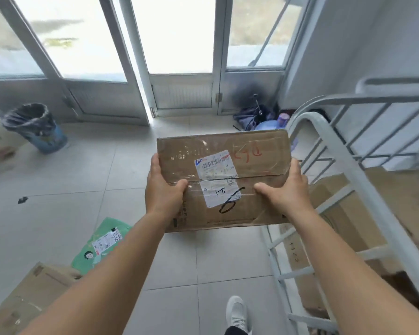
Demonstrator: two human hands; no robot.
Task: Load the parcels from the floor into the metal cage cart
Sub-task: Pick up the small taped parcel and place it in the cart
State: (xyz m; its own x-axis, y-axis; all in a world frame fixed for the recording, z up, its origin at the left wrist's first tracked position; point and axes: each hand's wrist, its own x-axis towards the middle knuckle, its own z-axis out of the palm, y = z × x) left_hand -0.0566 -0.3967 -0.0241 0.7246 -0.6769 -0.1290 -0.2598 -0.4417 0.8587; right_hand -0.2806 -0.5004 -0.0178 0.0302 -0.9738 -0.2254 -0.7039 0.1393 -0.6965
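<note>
I hold a flat brown cardboard parcel point(249, 155) with white shipping labels and handwritten marks in mid-air over the tiled floor. My left hand point(163, 189) grips its left edge, thumb on top. My right hand point(287, 189) grips its right edge the same way. The white metal cage cart point(344, 155) stands just to the right of the parcel, with large cardboard boxes point(363, 206) inside it. On the floor at lower left lie a green bagged parcel point(102, 243) and a brown cardboard box point(27, 301).
A bin with a black liner point(35, 128) stands at the left by the glass doors point(179, 56). Dark bags and a blue water jug point(264, 119) sit in the corner behind the cart. My white shoe point(236, 313) is on the tiles below.
</note>
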